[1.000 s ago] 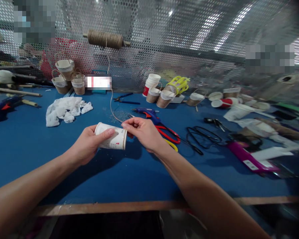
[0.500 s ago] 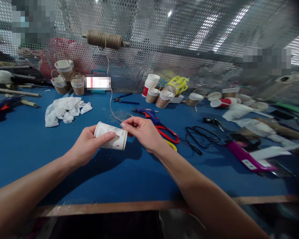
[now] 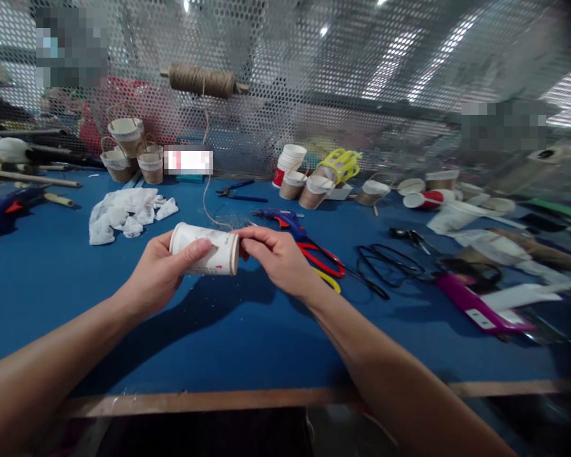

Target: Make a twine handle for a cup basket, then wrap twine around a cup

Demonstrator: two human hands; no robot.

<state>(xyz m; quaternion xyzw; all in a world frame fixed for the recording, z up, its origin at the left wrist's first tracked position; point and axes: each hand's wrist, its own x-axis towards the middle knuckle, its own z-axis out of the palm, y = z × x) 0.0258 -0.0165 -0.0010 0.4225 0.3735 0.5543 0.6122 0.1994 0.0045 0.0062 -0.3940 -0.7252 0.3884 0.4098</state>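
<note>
My left hand (image 3: pixel 164 263) is closed around a white paper cup (image 3: pixel 209 251) with small printed marks, held on its side above the table, thumb along its wall. A thin band of brown twine (image 3: pixel 211 216) lies around the edge of the cup's right end, and its free length runs up to a spool (image 3: pixel 202 80) on the mesh. At that end, my right hand (image 3: pixel 273 257) has its thumb and index finger pressed together at the edge where the twine arrives. The fingertips are partly behind the cup.
A blue glue gun (image 3: pixel 280 219), red-handled scissors (image 3: pixel 321 257) and pliers (image 3: pixel 240 190) lie beyond my right hand. Crumpled white material (image 3: pixel 124 212) is at left. Twine-wrapped cups (image 3: pixel 151 166) stand along the mesh. A purple tool (image 3: pixel 478 304) and black cable (image 3: pixel 390 263) are at right.
The cup has shifted slightly left and up and sits more level. My right fingers have closed in against its right end, and the twine now meets the cup's upper edge.
</note>
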